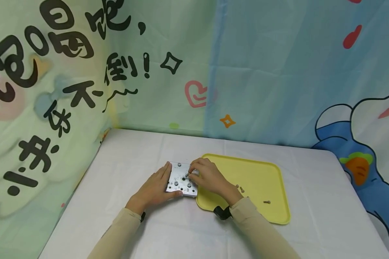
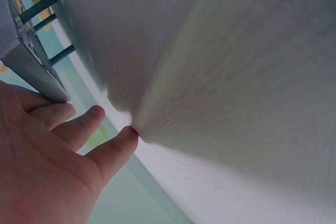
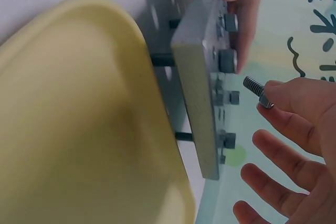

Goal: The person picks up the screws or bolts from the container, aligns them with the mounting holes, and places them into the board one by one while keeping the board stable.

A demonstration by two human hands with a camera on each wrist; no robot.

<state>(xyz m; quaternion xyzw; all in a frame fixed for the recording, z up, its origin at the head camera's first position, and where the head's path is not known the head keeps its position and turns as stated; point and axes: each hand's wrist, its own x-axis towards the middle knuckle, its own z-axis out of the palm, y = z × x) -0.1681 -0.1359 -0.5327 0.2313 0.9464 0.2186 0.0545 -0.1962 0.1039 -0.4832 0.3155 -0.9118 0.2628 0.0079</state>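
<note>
A silvery metal plate (image 1: 181,180) with holes stands raised off the white table on the bolts poking out beneath it. Several bolt heads (image 3: 227,60) show on its upper face. My left hand (image 1: 155,187) grips the plate at its left side, fingers along that edge and thumb at the near edge. One of its fingertips (image 2: 131,131) presses into the tablecloth. Between thumb and index finger, my right hand (image 1: 209,176) pinches a small hex bolt (image 3: 255,90) over the plate. The bolt's threaded end points away from the fingertips; the other right fingers are spread.
A yellow tray (image 1: 265,176) lies just right of the plate, its left rim close to it. Loose bolts, one of them a bolt (image 1: 267,202) near the right side, lie in the tray. Printed cloth (image 1: 262,72) hangs behind the white table (image 1: 142,147).
</note>
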